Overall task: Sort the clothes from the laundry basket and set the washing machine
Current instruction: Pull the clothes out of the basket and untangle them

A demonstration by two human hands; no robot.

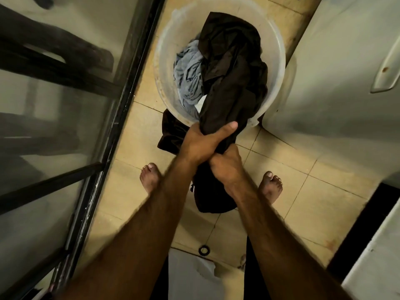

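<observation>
Left hand (205,141) and right hand (227,167) both clench dark brown crumpled garment (233,68), draped from round translucent plastic basket (164,68) over grey cloth (190,72); black-framed glass door (65,105) left, white appliance (346,83) right.

Behind the fingers of the left hand (203,144) and the right hand (227,167), both forearms (164,213) were bare and hairy up to the frame's edge. The left thumbnail (233,125) was cut short. Beneath the fingers, both feet (150,177) were unshod.
</observation>
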